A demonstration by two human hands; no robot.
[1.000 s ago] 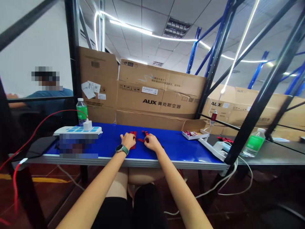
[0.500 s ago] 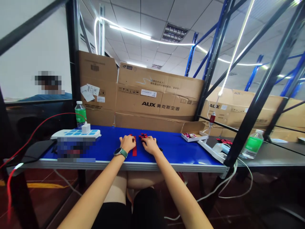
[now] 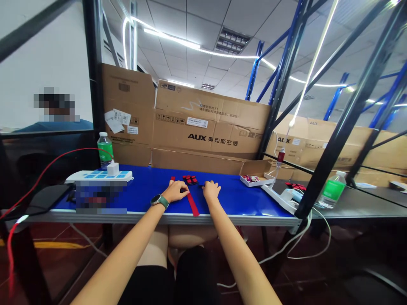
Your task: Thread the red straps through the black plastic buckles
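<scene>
My left hand (image 3: 177, 191), with a green watch on its wrist, rests on the blue table (image 3: 143, 199) and pinches the top end of a long red strip (image 3: 192, 205). The strip lies slantwise toward the table's front edge. My right hand (image 3: 211, 189) lies a little to the right, knuckles up and fingers curled on the tabletop; what is under them is hidden. Just beyond both hands sits a small pile of red and black pieces (image 3: 190, 180). A single small red piece (image 3: 172, 178) lies to the left of the pile.
A white power strip (image 3: 98, 175) and a green-labelled bottle (image 3: 105, 150) stand at the left. A small white tray (image 3: 256, 181) sits at the right, then another power strip (image 3: 281, 198) and a bottle (image 3: 331, 189). Cardboard boxes (image 3: 206, 127) wall the back. Another person (image 3: 52, 123) sits far left.
The red strip has been drawn out toward the table's front edge and now lies slanted. My right hand has moved right, away from the pile. The view has shifted slightly.
</scene>
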